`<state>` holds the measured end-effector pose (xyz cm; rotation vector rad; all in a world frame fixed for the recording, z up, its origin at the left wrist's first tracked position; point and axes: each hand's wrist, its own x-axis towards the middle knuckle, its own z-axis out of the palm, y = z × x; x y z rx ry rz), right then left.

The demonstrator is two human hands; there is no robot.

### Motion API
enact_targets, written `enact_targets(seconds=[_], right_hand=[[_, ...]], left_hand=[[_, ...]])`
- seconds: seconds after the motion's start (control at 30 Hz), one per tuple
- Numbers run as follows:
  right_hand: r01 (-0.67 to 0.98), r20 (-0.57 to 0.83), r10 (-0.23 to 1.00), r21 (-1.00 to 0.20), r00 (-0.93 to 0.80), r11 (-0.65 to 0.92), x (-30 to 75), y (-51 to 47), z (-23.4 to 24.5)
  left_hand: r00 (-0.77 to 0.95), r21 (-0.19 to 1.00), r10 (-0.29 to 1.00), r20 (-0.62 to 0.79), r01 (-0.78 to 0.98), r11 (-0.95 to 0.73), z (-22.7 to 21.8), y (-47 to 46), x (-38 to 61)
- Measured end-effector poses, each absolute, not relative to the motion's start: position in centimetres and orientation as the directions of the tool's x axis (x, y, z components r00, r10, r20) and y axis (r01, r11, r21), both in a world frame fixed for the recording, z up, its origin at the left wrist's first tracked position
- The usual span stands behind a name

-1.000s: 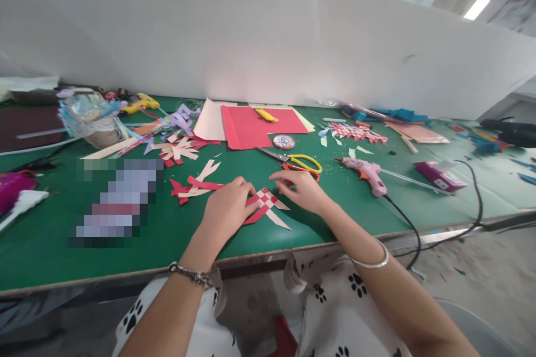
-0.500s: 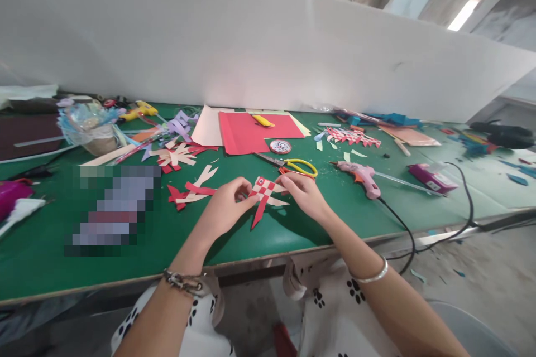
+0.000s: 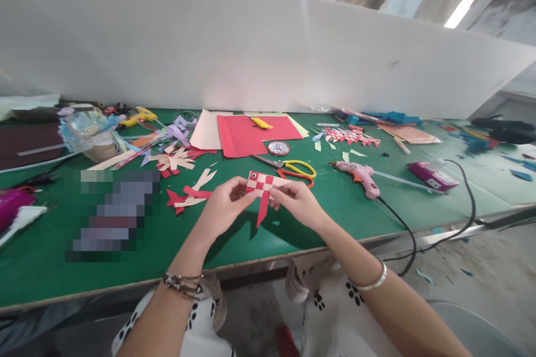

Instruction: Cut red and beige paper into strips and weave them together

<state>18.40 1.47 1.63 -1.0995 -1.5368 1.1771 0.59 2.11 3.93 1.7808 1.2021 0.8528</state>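
Head view. Woven paper fish (image 3: 262, 184): flat on green surface (image 3: 251, 240) a second ago, now lifted clear, pinched at both ends, left hand (image 3: 224, 209) and right hand (image 3: 295, 201) closed on it. Just beyond right hand: scissors (image 3: 299, 168), glue gun (image 3: 360, 174).

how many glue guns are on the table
2: a pink glue gun right of the scissors, and a yellow glue gun at the back left. The magenta thing at the far left may be another.

Both hands (image 3: 224, 209) (image 3: 299, 202) pinch a woven paper fish (image 3: 262, 185) above the table (image 3: 293, 234).
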Motion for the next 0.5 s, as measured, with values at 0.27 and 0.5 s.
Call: enact_targets(seconds=[0.27,0.5], right_hand=[[0.195,0.111,0.989,-0.973,-0.093,0.127,19.3,2.1,1.3],[0.206,0.115,0.990,-0.970,-0.083,0.130,19.4,2.2,1.0]], left_hand=[[-0.101,0.176,0.805,0.584,0.984,-0.004,4.6,2.5,-4.8],[-0.300,0.303,0.865,0.402,0.935,0.183,2.7,3.5,-9.2]])
